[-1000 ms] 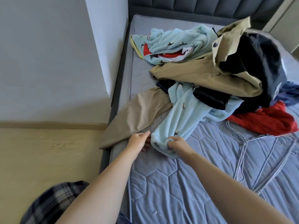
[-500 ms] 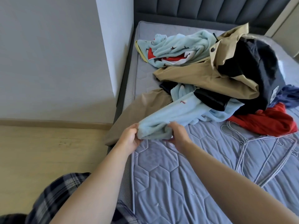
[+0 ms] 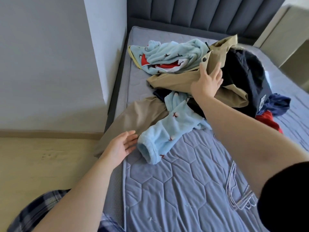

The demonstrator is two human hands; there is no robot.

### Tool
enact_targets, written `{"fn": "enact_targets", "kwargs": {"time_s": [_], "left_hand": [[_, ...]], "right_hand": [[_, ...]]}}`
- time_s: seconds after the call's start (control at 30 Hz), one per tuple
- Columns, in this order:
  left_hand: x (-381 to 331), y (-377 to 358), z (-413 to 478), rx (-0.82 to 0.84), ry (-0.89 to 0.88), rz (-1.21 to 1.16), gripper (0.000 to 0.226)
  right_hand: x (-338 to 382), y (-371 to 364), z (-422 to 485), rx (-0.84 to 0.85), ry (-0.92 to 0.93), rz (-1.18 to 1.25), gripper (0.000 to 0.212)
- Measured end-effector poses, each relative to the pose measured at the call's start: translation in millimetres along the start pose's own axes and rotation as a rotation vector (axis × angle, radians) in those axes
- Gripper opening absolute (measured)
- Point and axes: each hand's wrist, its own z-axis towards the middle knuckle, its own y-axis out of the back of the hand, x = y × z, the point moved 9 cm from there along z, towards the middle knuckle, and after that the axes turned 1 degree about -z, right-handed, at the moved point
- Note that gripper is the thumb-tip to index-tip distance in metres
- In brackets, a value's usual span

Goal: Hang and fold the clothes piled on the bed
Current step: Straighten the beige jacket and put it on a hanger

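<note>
Right hand [image 3: 207, 81], fingers spread, presses the tan cotton jacket [image 3: 173, 81] at one o'clock; left hand [image 3: 122, 146] hovers open, empty. Better to grip the collar and lift the jacket clear.

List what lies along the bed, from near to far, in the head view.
Wire hangers → blue fleece sleeve → right hand on the tan coat → padded headboard.
</note>
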Motion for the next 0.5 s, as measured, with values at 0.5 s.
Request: {"fn": "enact_targets", "kwargs": {"time_s": [0.5], "left_hand": [[21.3, -25.7, -6.7, 0.249, 0.159, -0.068, 0.036]], "right_hand": [[2.3, -18.0, 52.4, 0.185, -0.236, -0.123, 0.078]]}}
